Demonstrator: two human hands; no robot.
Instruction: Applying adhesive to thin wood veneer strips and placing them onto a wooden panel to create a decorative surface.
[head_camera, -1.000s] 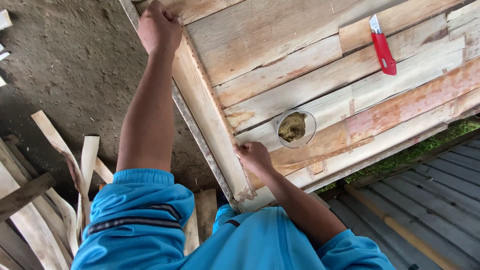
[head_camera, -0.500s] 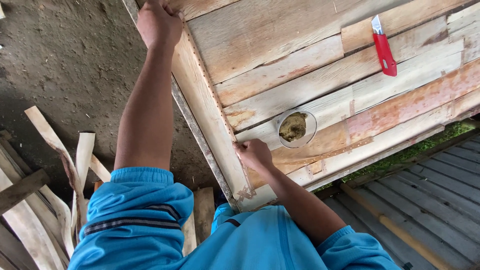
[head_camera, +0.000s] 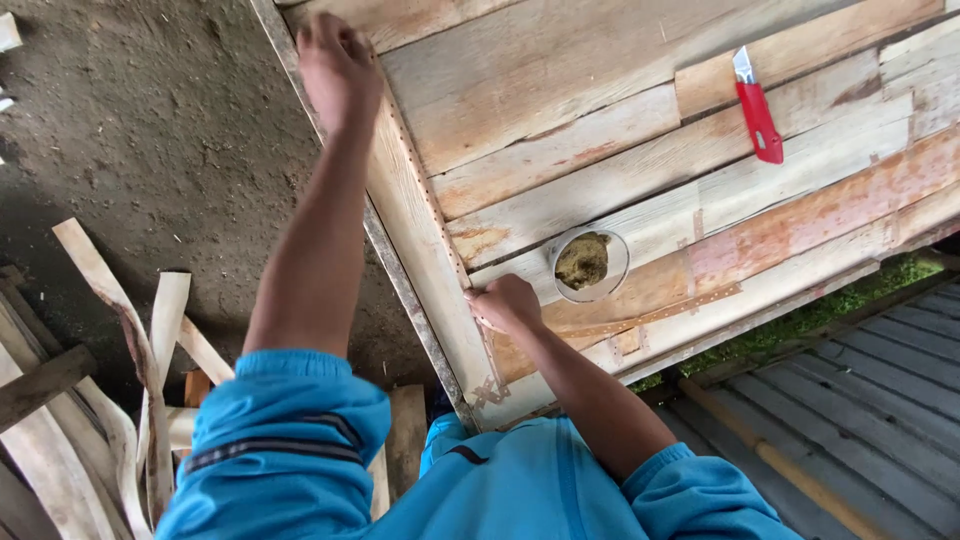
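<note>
Little has changed since a second ago: both hands stay on the rough plank tabletop (head_camera: 600, 120). The left hand (head_camera: 338, 62), at eleven o'clock, presses fingers-closed on its pale edge board (head_camera: 420, 250); the right hand (head_camera: 507, 303), at centre, pinches a thin perforated strip (head_camera: 640, 312), beside a round clear dish (head_camera: 588, 264) of brown paste.

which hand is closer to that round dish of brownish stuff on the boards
Right. The right hand rests just beside the round dish; the left hand is far up the table edge.

Two hands (head_camera: 338, 60), one red utility knife (head_camera: 757, 108), one round dish (head_camera: 589, 263) (holding brownish paste).
</note>
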